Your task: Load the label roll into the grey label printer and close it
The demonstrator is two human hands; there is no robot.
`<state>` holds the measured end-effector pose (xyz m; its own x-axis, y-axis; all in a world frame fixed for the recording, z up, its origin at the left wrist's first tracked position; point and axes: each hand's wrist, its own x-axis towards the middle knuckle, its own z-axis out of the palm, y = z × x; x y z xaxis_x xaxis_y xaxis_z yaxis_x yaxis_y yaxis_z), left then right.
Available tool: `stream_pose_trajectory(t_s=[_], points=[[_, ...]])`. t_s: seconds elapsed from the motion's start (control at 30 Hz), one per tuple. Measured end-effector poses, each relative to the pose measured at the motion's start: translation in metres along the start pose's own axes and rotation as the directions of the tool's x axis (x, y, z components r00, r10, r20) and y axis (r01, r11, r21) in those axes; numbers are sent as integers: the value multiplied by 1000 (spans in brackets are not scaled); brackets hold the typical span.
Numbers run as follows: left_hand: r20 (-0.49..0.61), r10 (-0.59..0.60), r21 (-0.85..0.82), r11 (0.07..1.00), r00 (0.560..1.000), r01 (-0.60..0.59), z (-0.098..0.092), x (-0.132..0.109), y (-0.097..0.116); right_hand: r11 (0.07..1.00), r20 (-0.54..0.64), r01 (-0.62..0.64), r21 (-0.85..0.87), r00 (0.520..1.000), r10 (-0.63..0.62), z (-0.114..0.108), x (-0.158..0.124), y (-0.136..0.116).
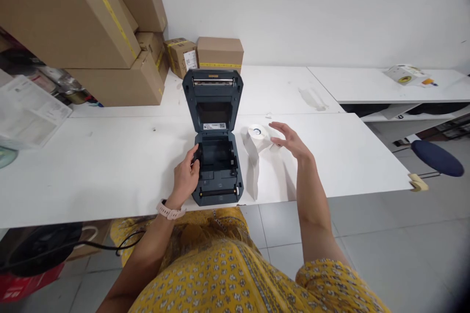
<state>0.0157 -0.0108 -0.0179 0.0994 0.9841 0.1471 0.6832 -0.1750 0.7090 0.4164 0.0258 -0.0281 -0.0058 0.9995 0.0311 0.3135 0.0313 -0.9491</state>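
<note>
A dark label printer [216, 181] stands at the table's front edge with its lid [213, 100] raised. Its inner bay holds no roll. My left hand [186, 173] is closed on the black roll holder [198, 154] at the bay's left side, thumb and fingers pinching it. To the right of the printer a roll of white labels [257, 132] stands on end, its loose strip [253, 171] trailing toward the front edge. My right hand [292, 141] hovers just right of the roll, fingers spread and thumb apart, with nothing in it.
Cardboard boxes [106, 19] are stacked at the back left, with smaller boxes [220, 51] behind the printer. A plastic-wrapped packet [31, 112] lies far left. A white carton [407, 75] sits on the right-hand table. A blue stool [436, 158] is beyond the table's right end.
</note>
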Motion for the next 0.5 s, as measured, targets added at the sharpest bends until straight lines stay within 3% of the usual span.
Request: stream_pose_trajectory(t_s=[0.17, 0.33, 0.43, 0.5], points=[[7, -9, -41, 999, 1000, 9, 3, -1, -3, 983, 147, -39, -178, 987, 65, 25, 37, -26], [-18, 13, -140, 990, 1000, -16, 7, -2, -7, 975, 53, 12, -221, 999, 0, 34, 42, -35], [-12, 19, -149, 989, 1000, -21, 9, -2, -10, 986, -26, 76, -148, 996, -80, 32, 32, -52], [-13, 9, -150, 989, 1000, -11, 9, -2, -10, 991, -9, 120, -68, 993, -120, 38, 24, -71]])
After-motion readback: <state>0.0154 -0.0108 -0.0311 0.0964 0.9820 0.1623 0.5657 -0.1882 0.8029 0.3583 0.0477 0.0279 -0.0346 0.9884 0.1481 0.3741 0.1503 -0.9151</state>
